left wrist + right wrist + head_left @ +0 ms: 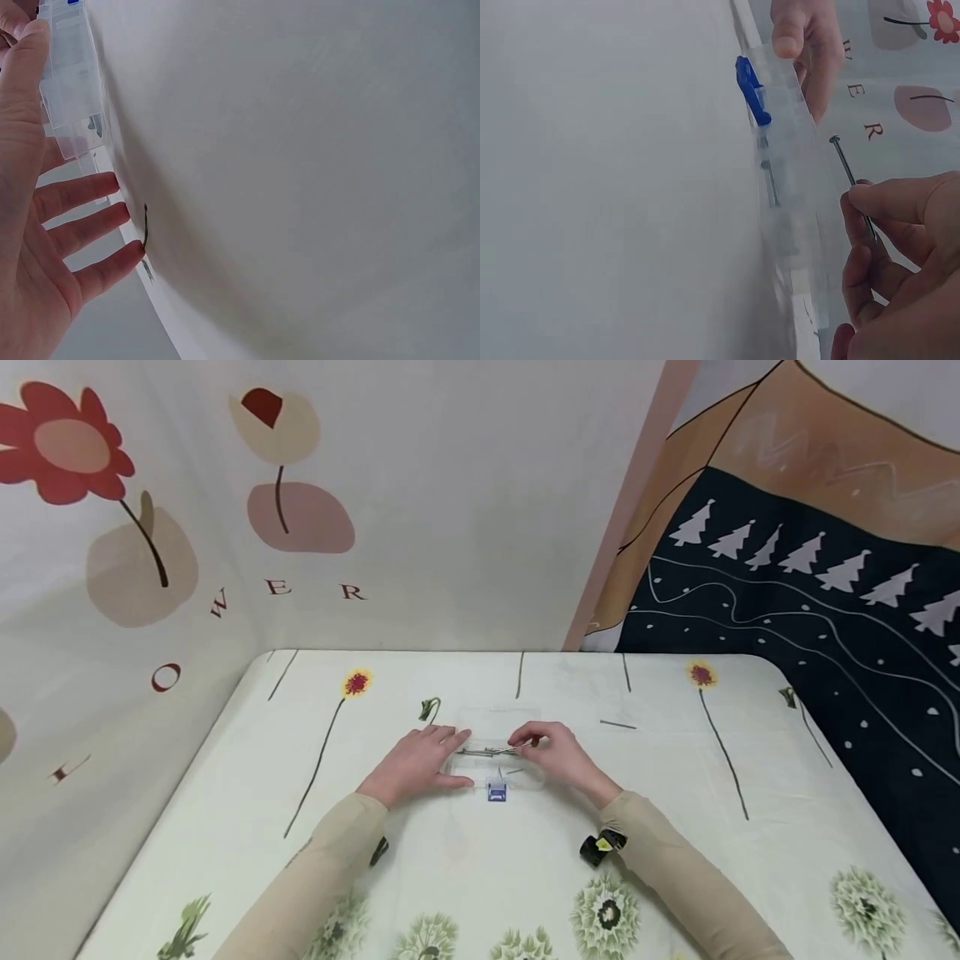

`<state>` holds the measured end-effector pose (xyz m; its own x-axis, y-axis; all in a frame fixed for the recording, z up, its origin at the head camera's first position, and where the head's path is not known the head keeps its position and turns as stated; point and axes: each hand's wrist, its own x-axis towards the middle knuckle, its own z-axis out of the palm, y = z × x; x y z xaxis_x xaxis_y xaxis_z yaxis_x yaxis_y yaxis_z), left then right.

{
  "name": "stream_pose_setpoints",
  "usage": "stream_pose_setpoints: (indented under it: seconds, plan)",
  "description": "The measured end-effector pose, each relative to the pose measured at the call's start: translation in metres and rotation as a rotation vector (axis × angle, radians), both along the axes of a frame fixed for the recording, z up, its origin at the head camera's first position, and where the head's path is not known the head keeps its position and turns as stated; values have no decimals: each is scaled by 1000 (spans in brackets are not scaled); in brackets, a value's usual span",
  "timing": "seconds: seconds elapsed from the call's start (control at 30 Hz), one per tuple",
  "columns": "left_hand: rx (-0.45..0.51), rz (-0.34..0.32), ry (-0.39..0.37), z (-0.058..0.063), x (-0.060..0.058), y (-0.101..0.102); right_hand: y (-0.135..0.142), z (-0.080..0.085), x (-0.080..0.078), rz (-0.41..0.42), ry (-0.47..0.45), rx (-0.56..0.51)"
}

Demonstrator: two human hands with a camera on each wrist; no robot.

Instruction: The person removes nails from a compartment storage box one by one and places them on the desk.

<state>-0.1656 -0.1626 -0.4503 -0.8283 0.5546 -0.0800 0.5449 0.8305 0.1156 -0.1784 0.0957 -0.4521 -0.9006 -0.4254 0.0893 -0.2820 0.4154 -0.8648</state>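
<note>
My right hand point(558, 756) pinches a long metal nail point(843, 160) between thumb and fingers, over the right part of a clear plastic box point(791, 180). The nail slants, its flat head pointing away from the hand. Several more nails point(476, 752) lie across the middle of the box in the head view, and one loose nail point(772, 184) shows through its wall. At the box's left end is my left hand point(420, 767), fingers straight and spread, thumb along the near corner. A blue latch point(751, 90) sits on the near side of the box, whose transparent lid point(501, 720) stretches behind it.
A thin dark nail-like piece point(618, 724) lies on the table right of the box. The white tablecloth point(457, 860) bears printed flowers and stems. Patterned curtains point(450, 527) hang behind the table and along its sides.
</note>
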Motion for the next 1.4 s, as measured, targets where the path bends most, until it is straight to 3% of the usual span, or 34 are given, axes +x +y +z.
stream_pose_setpoints:
  seconds: [0.53, 1.0, 1.4]
  plan:
    - [4, 1, -15, -1, 1, 1, 42, -3, -1, -107, 12, 73]
    - [27, -10, 17, 0, 0, 1, 86, -7, -6, -184, 13, 97]
    - [34, -13, 18, 0, -2, -1, 123, -1, -9, -257, 11, 122]
